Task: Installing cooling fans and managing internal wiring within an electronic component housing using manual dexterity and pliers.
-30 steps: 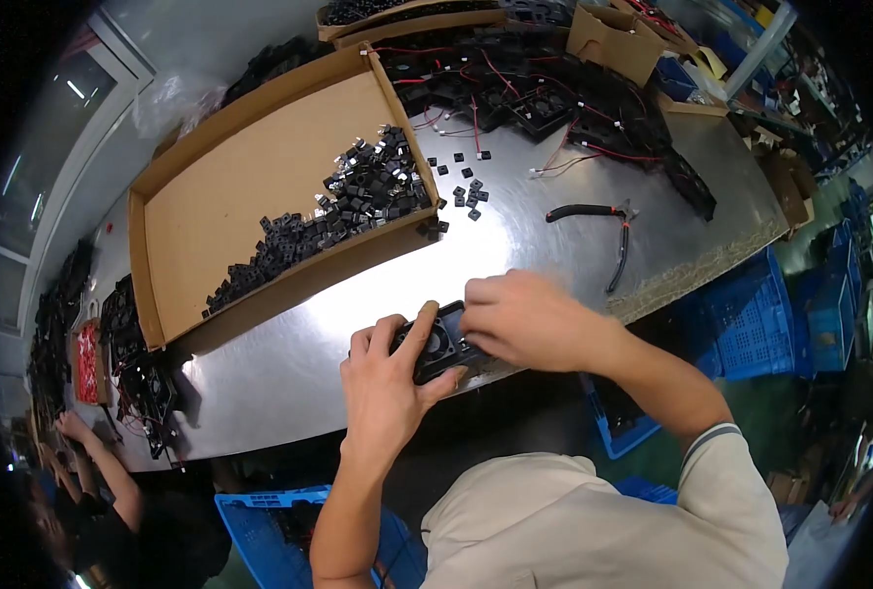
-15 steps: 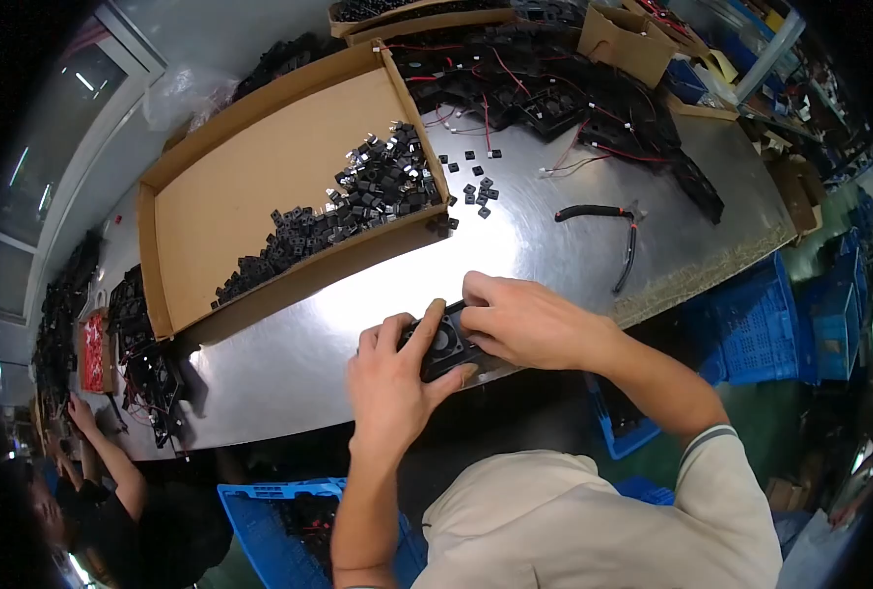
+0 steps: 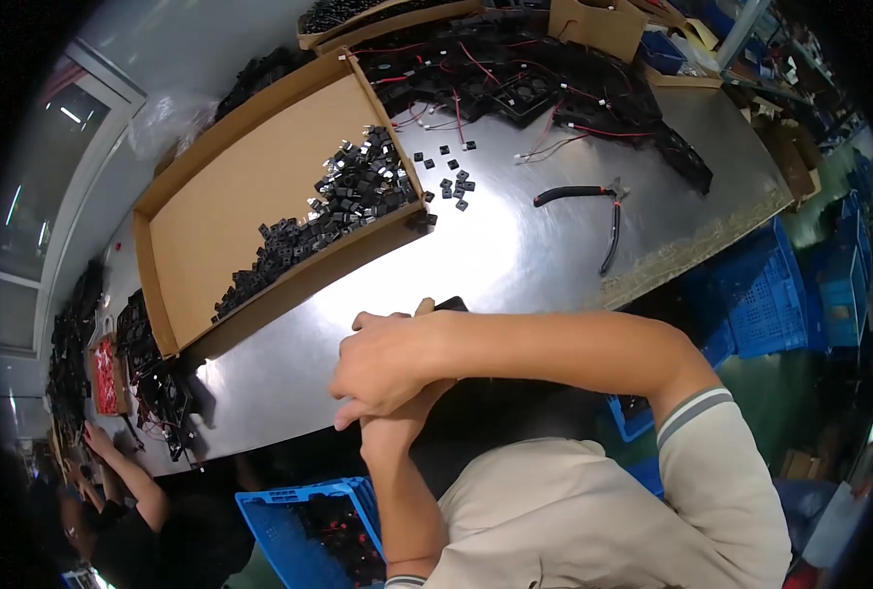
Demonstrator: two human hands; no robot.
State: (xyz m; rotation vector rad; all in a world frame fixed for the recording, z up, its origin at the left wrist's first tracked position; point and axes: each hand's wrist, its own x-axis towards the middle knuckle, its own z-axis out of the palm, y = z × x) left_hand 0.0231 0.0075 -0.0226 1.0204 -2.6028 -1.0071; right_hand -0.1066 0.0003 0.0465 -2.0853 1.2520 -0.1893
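My right arm reaches across to the left, and my right hand (image 3: 389, 355) lies over my left hand. Its thumb points down toward the left, while the other fingers are bent out of sight, so what it holds, if anything, is hidden. Beneath it, my left hand (image 3: 404, 424) shows mainly its wrist and heel, with a fingertip poking up beyond the right wrist. That fingertip rests by a flat black rectangular part (image 3: 453, 304), whose far corner alone shows. In the earlier frame this part has a round fan-like centre and my left hand grips it.
A shallow cardboard tray (image 3: 245, 118) holds many small black pieces (image 3: 358, 187); several loose ones (image 3: 453, 187) lie beside it. Pliers (image 3: 579, 193) lie right. Black wired assemblies (image 3: 525, 93) are piled behind. Blue crates (image 3: 751, 294) stand below the metal table (image 3: 358, 294). Another person's arm (image 3: 132, 471) reaches in left.
My right hand has left the black part's right side and swung left over my left hand, covering most of it and the part. The view has shifted slightly.
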